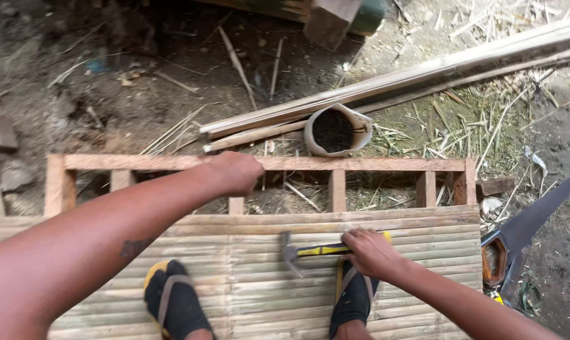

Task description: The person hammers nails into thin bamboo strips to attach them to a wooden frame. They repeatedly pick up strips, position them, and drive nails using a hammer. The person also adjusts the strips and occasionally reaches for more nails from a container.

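Right hand (371,250) wrapped round the hammer (310,252) handle; hammer lies flat on the bamboo slat panel (253,277), head pointing left. Left hand (236,172) curled over the wooden frame (373,164) rail just beyond the panel's far edge. Pot (335,130) sits past the frame. Saw (524,233) right of the panel, on dirt.

frame (266,164): rough sawn wood, matt
slat panel (266,264): split bamboo, ridged, dull
hammer (310,252): metal head, glossy yellow-black grip
saw (524,230): dark metal blade, orange plastic handle
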